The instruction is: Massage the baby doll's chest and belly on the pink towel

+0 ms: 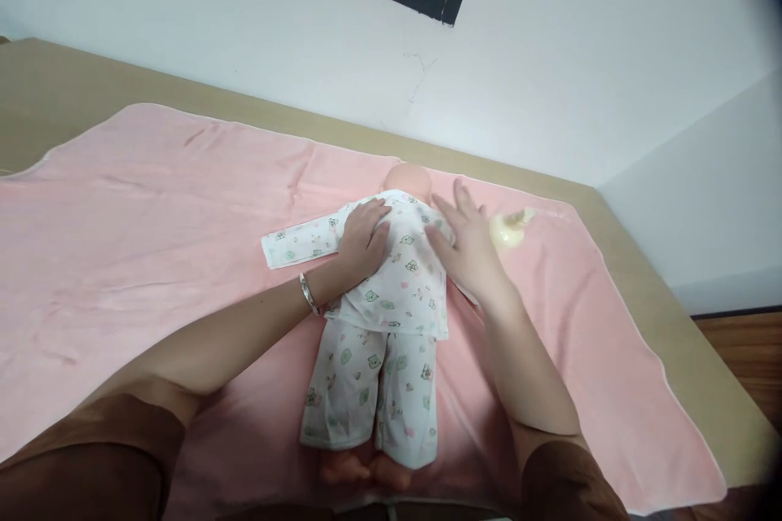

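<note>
Doll [391, 277] in printed white pyjamas lies flat under both hands, left [365, 240], right [467, 244], open-palmed.

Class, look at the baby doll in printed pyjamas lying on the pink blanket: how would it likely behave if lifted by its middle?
The doll would probably sag. Its loose pyjama sleeve lies flat, so it would likely dangle. It looks fairly light.

Both arms reach forward, bare from the brown sleeves down, and converge toward the middle. The left hand [365, 240] lies palm down, fingers together and slightly curled, a bracelet [309, 294] on its wrist. The right hand [467, 240] lies flat too (its 4 fingers spread and pointing away), wrist straight.
</note>
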Tool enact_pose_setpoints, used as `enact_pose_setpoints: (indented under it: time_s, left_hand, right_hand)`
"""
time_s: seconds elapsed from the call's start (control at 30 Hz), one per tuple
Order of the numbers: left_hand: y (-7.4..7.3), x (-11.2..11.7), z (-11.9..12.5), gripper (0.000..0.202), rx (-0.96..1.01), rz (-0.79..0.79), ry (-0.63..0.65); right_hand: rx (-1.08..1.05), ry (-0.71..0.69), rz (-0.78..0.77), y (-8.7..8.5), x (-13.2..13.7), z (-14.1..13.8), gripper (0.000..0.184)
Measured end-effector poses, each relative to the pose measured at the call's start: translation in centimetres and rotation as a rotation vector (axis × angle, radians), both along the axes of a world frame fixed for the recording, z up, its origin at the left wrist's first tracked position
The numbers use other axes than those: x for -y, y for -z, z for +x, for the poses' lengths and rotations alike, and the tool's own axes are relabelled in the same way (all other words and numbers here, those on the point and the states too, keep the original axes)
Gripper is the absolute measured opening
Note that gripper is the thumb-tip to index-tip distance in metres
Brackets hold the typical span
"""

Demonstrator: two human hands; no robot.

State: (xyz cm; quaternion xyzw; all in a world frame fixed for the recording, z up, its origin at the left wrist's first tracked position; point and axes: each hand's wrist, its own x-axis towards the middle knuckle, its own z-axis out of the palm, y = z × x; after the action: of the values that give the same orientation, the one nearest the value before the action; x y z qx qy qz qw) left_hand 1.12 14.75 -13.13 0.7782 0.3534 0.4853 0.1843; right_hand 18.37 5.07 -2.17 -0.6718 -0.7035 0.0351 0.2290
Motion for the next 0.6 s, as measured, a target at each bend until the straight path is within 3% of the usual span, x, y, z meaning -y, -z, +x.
enact_pose_setpoints:
  time_s: [0.17,0.4,0.5,0.6]
  left_hand:
    - [-0.6,0.1,0.0,0.039,-0.044,-0.049,-0.002]
    - [-2.4,-0.6,-0.5,0.036,-0.009,-0.044,0.067]
    - [-4.3,0.7,-0.1,0.035,0.123,-0.170,0.050]
    - [-6.3,3.0,1.8,0.032,0.285,-0.368,0.171]
  right_hand:
    - [-0.043,0.105,0.096,-4.5,3.3,3.8,0.054]
    - [-0.006,0.219,-0.099,-5.9,5.1,7.6,0.073]
    - [0.012,0.240,-0.153,-6.8,6.8,9.2,0.074]
    - [0.004,0.336,-0.151,-7.6,8.4,10.5,0.074]
